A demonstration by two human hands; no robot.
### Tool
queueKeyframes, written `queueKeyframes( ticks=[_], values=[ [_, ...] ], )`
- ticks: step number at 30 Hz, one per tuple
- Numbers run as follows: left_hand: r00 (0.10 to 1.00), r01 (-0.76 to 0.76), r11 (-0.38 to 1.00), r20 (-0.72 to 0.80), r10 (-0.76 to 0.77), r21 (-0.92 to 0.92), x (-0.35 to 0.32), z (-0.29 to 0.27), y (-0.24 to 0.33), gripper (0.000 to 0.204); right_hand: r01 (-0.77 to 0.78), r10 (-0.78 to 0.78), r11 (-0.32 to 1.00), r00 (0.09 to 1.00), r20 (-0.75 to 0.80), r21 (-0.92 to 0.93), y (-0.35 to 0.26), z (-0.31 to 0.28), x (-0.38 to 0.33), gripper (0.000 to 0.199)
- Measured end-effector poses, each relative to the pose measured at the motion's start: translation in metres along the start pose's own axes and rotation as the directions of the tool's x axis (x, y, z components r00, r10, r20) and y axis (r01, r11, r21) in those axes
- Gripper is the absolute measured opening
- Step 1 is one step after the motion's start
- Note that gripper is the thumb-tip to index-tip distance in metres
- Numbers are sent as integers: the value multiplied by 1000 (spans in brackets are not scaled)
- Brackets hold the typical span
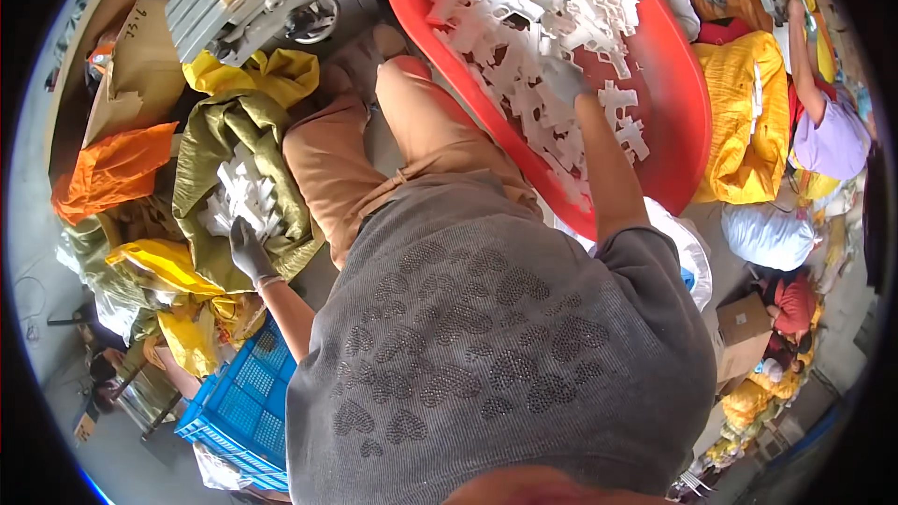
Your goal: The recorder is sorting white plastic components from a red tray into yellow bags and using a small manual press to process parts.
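Your olive fabric sack (204,136) holds white plastic pieces (245,194), the red oval tub (678,65) far more; gloved left hand (249,254), right hand (564,81): grip unclear.

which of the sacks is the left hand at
The olive-green sack beside the person's left leg: its mouth is open on white pieces, with the gloved left hand at them. The large yellow sack lies beyond the red tub, away from that hand.

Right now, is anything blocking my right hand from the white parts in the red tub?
Nothing visible: your gray-gloved right hand is inside the red tub, right at the white parts.
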State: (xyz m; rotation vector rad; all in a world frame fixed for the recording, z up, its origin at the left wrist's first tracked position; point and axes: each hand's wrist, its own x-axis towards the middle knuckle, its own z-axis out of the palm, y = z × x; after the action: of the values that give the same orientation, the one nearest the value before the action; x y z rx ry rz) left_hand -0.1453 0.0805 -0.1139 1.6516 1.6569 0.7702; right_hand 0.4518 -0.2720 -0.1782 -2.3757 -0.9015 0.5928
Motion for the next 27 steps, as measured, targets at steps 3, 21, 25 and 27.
queueKeyframes(
  ticks=[3,21,25,27],
  values=[
    [987,-159,982,57,153,105,1,20,23,29,-298,298,955,954,-45,10,25,55,-8,59],
    [979,-9,996,201,27,-92,-22,27,29,27,-85,100,793,995,9,603,-15,-77,-41,39],
    [968,-59,991,236,86,-117,-15,43,47,27,-159,199,772,980,4,615,-2,-81,-18,48],
    [949,-87,986,290,126,-146,-4,56,55,28,-194,205,978,964,-170,80,62,-58,-3,48]
  ],
)
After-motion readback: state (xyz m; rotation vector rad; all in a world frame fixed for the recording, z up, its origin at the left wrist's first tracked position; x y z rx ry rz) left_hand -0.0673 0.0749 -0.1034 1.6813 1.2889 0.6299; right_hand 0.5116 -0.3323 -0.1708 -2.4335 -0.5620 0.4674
